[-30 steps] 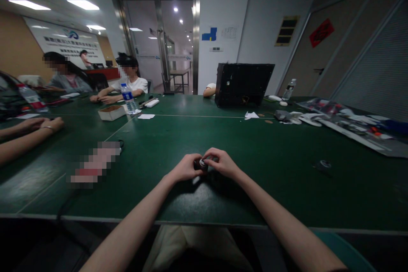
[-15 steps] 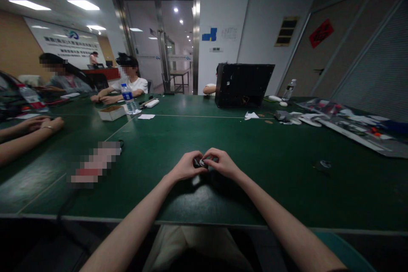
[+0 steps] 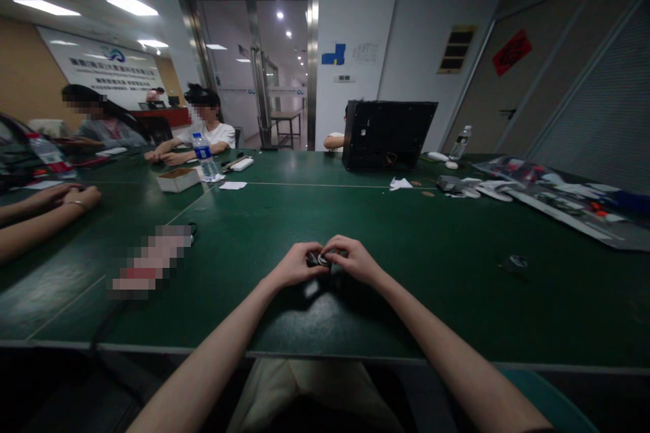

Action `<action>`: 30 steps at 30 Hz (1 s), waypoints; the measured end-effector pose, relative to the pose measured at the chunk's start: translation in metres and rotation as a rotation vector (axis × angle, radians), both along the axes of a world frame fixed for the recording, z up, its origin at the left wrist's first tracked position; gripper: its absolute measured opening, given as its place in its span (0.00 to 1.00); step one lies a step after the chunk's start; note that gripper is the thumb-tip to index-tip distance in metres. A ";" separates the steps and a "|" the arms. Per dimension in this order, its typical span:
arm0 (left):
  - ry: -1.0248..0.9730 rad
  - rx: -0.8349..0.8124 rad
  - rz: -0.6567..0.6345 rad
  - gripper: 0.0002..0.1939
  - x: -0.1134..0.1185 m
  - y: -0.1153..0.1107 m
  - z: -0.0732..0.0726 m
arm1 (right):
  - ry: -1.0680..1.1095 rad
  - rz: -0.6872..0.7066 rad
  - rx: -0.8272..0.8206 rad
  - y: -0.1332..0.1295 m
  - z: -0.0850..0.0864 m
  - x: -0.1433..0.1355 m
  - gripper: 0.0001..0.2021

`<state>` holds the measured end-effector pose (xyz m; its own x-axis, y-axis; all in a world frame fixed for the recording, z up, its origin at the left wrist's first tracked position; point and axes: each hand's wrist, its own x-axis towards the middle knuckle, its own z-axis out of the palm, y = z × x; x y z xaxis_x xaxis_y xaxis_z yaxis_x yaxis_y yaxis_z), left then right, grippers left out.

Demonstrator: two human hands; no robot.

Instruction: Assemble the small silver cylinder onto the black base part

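Both my hands meet over the green table (image 3: 325, 210), close to its front edge. Between them is a small dark round object with a pale ring (image 3: 321, 260); its kind is too small to make out. My left hand (image 3: 297, 264) curls around its left side, thumb below and fingers above. From the right, my right hand (image 3: 350, 258) pinches it with thumb and fingertips. The fingers hide part of the object. Off to the right lies another small dark round piece (image 3: 518, 262) with thin wires.
A phone-like blurred item (image 3: 152, 262) with a cable lies left. Beyond are an open box (image 3: 179, 180), a water bottle (image 3: 205, 157), a black casing (image 3: 388, 135) and crumpled paper (image 3: 401, 183). A cluttered board (image 3: 583, 206) sits right. A co-worker's hands (image 3: 81, 197) rest at left.
My hands stay nearly in place around the small round object, with only a slight shift of the left fingers. A person in the far background has bent lower.
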<state>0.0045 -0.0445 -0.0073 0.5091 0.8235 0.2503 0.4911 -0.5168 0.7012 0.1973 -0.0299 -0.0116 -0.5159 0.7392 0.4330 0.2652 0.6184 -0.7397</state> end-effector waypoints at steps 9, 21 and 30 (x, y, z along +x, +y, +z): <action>-0.022 -0.008 0.007 0.14 0.002 -0.004 0.003 | -0.013 -0.020 -0.023 0.000 -0.001 -0.001 0.05; -0.050 -0.022 0.024 0.10 0.002 -0.002 0.003 | -0.015 -0.042 -0.025 -0.001 0.000 -0.001 0.05; -0.053 -0.049 0.005 0.13 0.003 -0.004 0.004 | -0.008 -0.030 -0.022 0.000 -0.002 -0.001 0.06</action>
